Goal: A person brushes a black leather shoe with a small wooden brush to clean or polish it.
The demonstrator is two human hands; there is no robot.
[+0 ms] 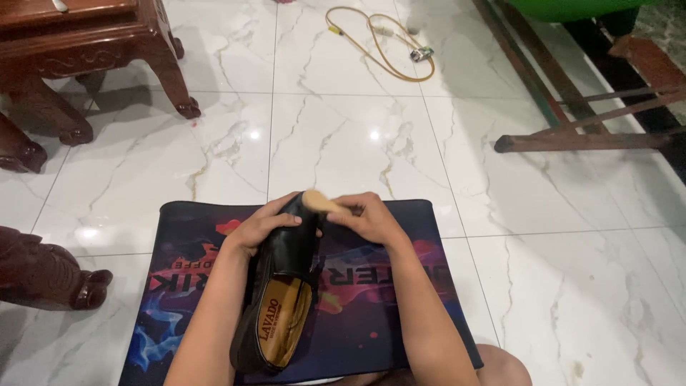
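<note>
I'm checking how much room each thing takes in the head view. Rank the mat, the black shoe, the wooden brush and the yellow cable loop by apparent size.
1. Mat, by far the largest.
2. Black shoe, held by the left hand.
3. Yellow cable loop; it lies farther off, so its true size is unsure.
4. Wooden brush, mostly hidden in the right hand.

I can't see the black shoe's (286, 286) toe behind my hands; the small brush (321, 202) is blurred, and the mat's (371, 322) near edge is cut off.

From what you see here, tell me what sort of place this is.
Probably a room in a home, with the person sitting on the floor. The marble-look tile floor, the carved wooden furniture and a loose yellow cable point that way. The left hand holds a black shoe over a mat.
</note>
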